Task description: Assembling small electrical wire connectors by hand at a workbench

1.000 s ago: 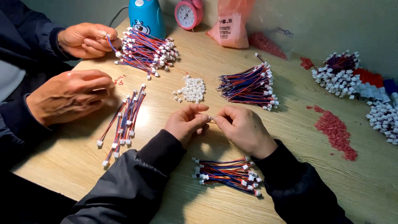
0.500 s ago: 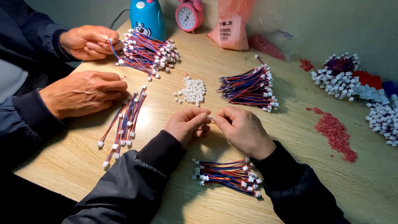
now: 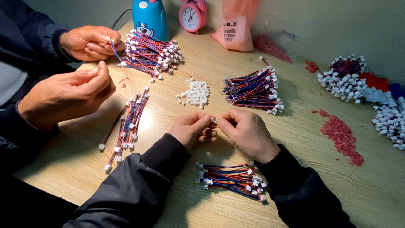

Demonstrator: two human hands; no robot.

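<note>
White connector (image 3: 214,122) pinched btwn left hand (image 3: 192,128) & right hand (image 3: 247,133).

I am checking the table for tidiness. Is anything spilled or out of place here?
Yes. Small red bits lie loose on the wooden table at right, spread like a spill, with more near the wall. The left hand and right hand meet over a small part.

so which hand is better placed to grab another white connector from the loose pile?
Left, probably. The left hand sits just below the pile of white connectors, while the right hand is further to the side, nearer the wire bundle. Both hands pinch one small piece together.
</note>
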